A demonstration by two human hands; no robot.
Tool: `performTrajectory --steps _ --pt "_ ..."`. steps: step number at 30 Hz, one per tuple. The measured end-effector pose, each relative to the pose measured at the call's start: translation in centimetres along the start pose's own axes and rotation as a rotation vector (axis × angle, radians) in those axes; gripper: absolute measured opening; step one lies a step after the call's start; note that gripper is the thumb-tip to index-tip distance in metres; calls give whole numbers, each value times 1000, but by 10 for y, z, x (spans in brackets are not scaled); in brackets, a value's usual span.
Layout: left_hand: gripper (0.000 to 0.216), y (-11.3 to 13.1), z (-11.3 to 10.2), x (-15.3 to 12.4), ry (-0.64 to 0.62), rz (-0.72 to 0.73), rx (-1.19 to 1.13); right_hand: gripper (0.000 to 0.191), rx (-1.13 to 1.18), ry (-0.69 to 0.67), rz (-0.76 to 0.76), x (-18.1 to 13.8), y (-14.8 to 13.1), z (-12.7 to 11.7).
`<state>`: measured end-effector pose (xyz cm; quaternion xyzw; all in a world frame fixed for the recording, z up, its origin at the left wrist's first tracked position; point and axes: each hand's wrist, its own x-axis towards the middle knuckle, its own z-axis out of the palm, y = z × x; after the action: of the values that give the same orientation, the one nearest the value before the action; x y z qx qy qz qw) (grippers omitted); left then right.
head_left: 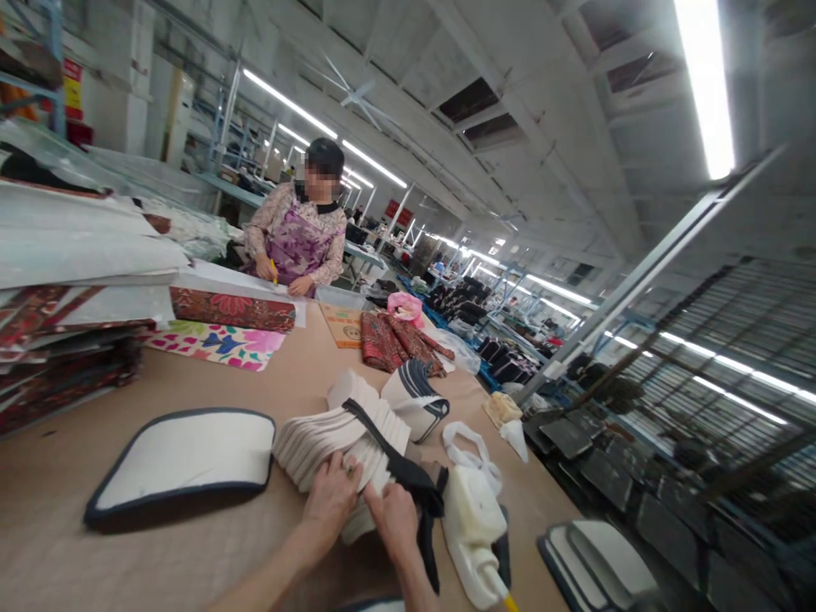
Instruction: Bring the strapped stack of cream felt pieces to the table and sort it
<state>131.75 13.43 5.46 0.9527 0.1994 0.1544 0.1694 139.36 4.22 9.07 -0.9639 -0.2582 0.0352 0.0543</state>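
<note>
A fanned stack of cream, felt-like pieces (319,438) lies on the brown-covered table in front of me. My left hand (335,489) rests on the near side of this stack, its fingers bent over the edges. Close beside it, my right hand (393,514) grips the stack's right part with curled fingers. Both sets of fingertips are partly hidden among the layers. A black strip (392,450) runs across the stack and bunches up beside my right hand. To the left lies a cream panel with dark edging (188,459). Dark-edged curved pieces (414,395) stand behind the stack.
A white plastic bottle with a yellow tip (475,518) lies to the right. More edged panels (596,565) sit near the right edge. Patterned red cloth (401,340) and floral sheets (217,340) lie farther back. Across the table, a co-worker (299,225) holds a yellow tool.
</note>
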Motion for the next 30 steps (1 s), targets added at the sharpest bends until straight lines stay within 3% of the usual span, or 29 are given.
performTrajectory --steps 5,8,11,14,17,22,26,30 --pt "42 -5 5 -5 8 -8 -89 38 64 79 -71 -9 8 6" --pt "38 -24 -3 -10 21 106 -258 41 159 106 -154 -10 20 4" --pt "31 -46 -18 -18 139 136 -372 39 259 127 -213 0 34 -2" --pt "27 -57 -23 -29 251 42 -426 45 376 225 -306 27 40 -6" --pt "26 -52 -6 -39 275 -58 -497 49 468 313 -436 66 33 -3" --pt "36 -33 31 -41 300 -349 -684 45 518 245 -474 119 22 15" --pt "37 -22 39 -31 378 -506 -781 47 539 185 -482 125 24 34" --pt "27 -15 44 -29 427 -467 -762 51 539 199 -529 114 26 38"
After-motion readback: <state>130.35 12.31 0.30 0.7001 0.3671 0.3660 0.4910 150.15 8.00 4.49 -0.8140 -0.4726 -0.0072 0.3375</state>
